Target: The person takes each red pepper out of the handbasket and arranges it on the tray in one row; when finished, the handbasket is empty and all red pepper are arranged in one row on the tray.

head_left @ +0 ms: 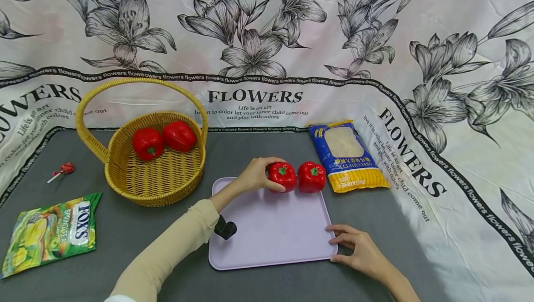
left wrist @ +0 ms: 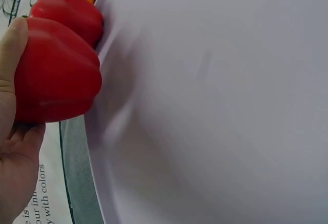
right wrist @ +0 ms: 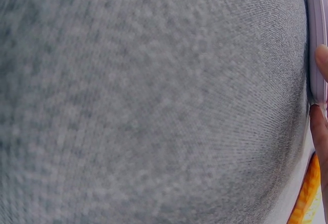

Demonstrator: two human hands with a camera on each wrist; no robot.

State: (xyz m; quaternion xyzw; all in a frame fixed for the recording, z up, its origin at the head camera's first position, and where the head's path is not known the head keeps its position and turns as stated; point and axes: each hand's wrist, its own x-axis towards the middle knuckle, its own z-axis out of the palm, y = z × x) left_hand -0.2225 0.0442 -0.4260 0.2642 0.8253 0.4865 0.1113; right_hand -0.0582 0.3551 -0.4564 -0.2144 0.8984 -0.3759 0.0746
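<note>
My left hand point(head_left: 260, 174) grips a red bell pepper point(head_left: 282, 176) with a green stem, over the far edge of a pale lilac tray point(head_left: 271, 232). In the left wrist view, thumb and fingers wrap this pepper point(left wrist: 59, 75) from the side. Just right of it, at the tray's far right corner, sits a second red bell pepper point(head_left: 311, 177). My right hand point(head_left: 359, 248) holds the tray's right rim near the front corner, thumb toward the front. The right wrist view catches only fingertips point(right wrist: 322, 60) at the tray's side point(right wrist: 318, 24).
A yellow wicker basket point(head_left: 156, 197) with a tall handle stands left of the tray, two red bell peppers point(head_left: 179, 136) inside. Behind the right side lies a blue and yellow pasta bag point(head_left: 348, 156). A green Fox's candy bag point(head_left: 52, 232) and a wrapped lollipop point(head_left: 66, 168) lie far left.
</note>
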